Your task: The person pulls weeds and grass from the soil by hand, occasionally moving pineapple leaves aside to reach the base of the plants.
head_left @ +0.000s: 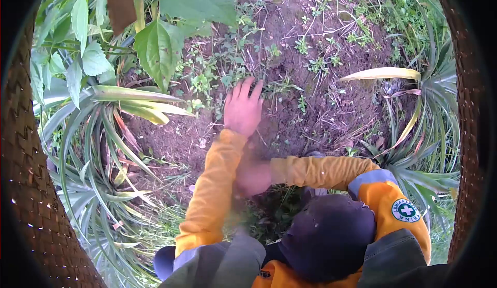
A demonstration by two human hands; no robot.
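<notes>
My left hand point(243, 110) reaches forward, back of the hand up, with its fingers stretched and slightly apart over small green weeds point(242, 69). The fingertips are right at the low leaves and brown soil point(290, 120). My right hand point(252, 178) is closer to my body, beside the left forearm, and overlaps its edge in this view. Motion smears it, so its fingers do not show. Both arms wear orange sleeves point(204, 200).
Plants with long, narrow leaves stand at the left point(93, 133) and right point(429, 112). Broad green leaves point(194, 1) hang in at the upper left. A dark rounded shape point(331, 236) covers the lower middle. A brown woven edge point(39, 200) borders the view.
</notes>
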